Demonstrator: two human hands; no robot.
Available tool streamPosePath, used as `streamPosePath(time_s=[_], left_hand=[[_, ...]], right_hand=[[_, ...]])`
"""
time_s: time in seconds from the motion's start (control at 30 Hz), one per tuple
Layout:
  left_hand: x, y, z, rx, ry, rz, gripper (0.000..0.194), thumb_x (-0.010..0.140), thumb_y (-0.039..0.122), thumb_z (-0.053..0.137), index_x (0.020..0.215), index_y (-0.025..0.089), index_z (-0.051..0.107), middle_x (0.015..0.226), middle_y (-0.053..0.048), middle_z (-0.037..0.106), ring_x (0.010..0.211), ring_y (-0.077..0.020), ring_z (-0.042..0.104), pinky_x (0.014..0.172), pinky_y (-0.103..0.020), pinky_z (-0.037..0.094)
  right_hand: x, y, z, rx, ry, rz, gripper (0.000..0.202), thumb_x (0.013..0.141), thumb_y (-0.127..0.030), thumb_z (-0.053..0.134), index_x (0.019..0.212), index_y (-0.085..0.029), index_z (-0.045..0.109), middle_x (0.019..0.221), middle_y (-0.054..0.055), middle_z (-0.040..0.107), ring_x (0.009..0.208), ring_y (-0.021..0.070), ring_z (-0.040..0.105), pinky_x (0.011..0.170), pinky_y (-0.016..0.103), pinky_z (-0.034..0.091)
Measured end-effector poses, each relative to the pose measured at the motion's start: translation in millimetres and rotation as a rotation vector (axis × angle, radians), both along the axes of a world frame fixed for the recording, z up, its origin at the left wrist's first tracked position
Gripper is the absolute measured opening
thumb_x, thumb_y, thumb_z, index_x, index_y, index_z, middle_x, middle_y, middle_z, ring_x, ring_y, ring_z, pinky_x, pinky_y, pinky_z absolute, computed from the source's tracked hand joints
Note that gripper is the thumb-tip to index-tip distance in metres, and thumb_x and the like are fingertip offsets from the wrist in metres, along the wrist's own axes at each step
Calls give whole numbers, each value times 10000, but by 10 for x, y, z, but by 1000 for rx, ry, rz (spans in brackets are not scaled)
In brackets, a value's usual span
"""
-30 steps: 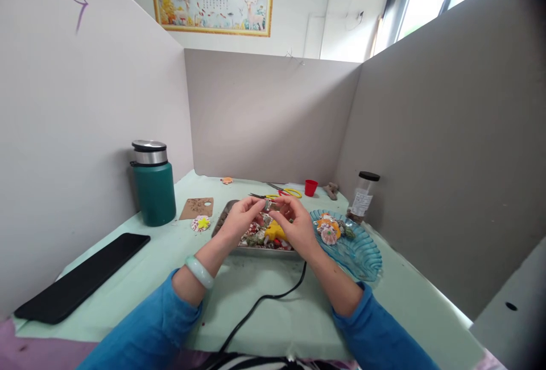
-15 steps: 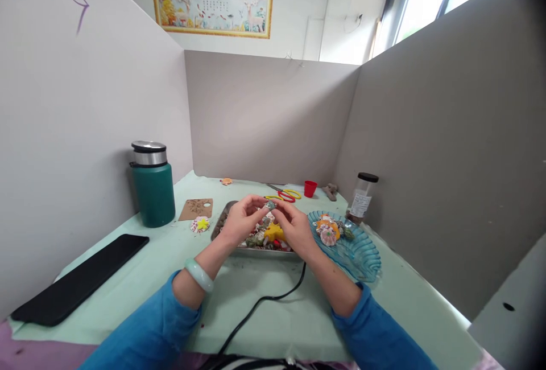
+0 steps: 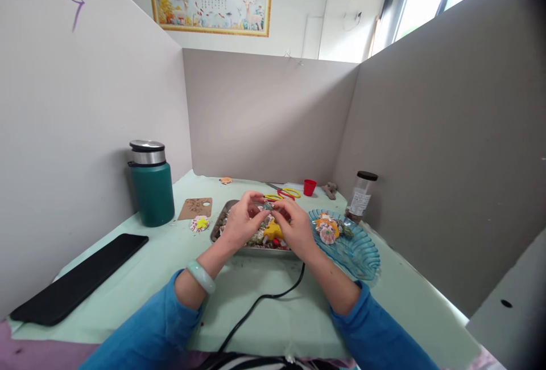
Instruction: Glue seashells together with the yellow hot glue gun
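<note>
Between the fingertips of both hands is a small grey-green lump (image 3: 268, 206), too small to make out its kind. My left hand (image 3: 244, 219) pinches it from the left, and my right hand (image 3: 293, 225) from the right. Both hands hover over a metal tray (image 3: 256, 252) filled with small mixed pieces, some pale, some green and some red. A yellow piece (image 3: 273, 230) lies in the tray under my right fingers. Part of the tray's contents is hidden by my hands.
A blue scalloped plate (image 3: 360, 259) with decorated pieces stands at right, beside a black-lidded jar (image 3: 361, 196). Behind the tray lie scissors (image 3: 290, 193) and a red cup (image 3: 309, 188). At left are a green bottle (image 3: 151, 190), a brown card (image 3: 195, 208) and a black pad (image 3: 81, 279).
My fingers have shifted slightly around the small lump, which now sits a little lower and further left between them. The view has tilted marginally.
</note>
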State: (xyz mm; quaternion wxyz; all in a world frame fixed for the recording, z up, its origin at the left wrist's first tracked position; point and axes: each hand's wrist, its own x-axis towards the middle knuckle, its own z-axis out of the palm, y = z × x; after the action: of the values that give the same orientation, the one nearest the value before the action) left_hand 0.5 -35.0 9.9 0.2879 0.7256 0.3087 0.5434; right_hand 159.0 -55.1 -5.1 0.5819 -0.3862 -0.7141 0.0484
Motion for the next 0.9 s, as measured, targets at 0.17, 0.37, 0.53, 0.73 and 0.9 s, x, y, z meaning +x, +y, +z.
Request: streamPosePath(time_s=[0.17, 0.37, 0.53, 0.73, 0.9], left_hand=[[-8, 40, -11, -17, -10, -86, 439, 767, 261, 634, 1189, 223, 521, 1027, -63, 614, 748, -135, 598, 688, -267, 485], [-22, 57, -2, 98, 29, -113, 223, 781, 219, 609, 1003, 197, 604, 1074, -73, 565, 812, -144, 585, 744, -287, 494], [-15, 62, -6, 64, -12, -173, 185, 772, 225, 626, 939, 188, 554, 1001, -55, 571, 817, -144, 599, 743, -286, 498], [-17, 25, 24, -235, -97, -251, 317, 732, 371, 688, 935, 180, 536, 782, -21, 628, 700, -150, 616, 617, -259, 478], [-32, 20, 44, -435, -177, -354, 365, 763, 476, 640, 914, 156, 551, 606, 4, 599, 561, -125, 590, 563, -239, 452]], right_hand=[[1, -25, 23, 21, -40, 21, 138, 875, -239, 514, 959, -218, 622, 974, 60, 625, 794, 169, 575, 693, 287, 467], [-2, -49, 47, 25, -4, 54, 155, 853, -208, 534, 989, -218, 609, 983, 48, 616, 747, 148, 567, 665, 276, 471], [6, -75, 72, 14, -4, 80, 168, 857, -212, 526, 1004, -229, 605, 1024, 56, 605, 752, 149, 578, 654, 280, 483], [7, -98, 94, 16, -9, 70, 203, 880, -245, 499, 1048, -232, 613, 1033, 57, 609, 796, 156, 583, 649, 276, 482], [4, -90, 90, -3, -15, 81, 239, 864, -245, 523, 1089, -238, 603, 1093, 70, 588, 755, 148, 588, 650, 288, 496]])
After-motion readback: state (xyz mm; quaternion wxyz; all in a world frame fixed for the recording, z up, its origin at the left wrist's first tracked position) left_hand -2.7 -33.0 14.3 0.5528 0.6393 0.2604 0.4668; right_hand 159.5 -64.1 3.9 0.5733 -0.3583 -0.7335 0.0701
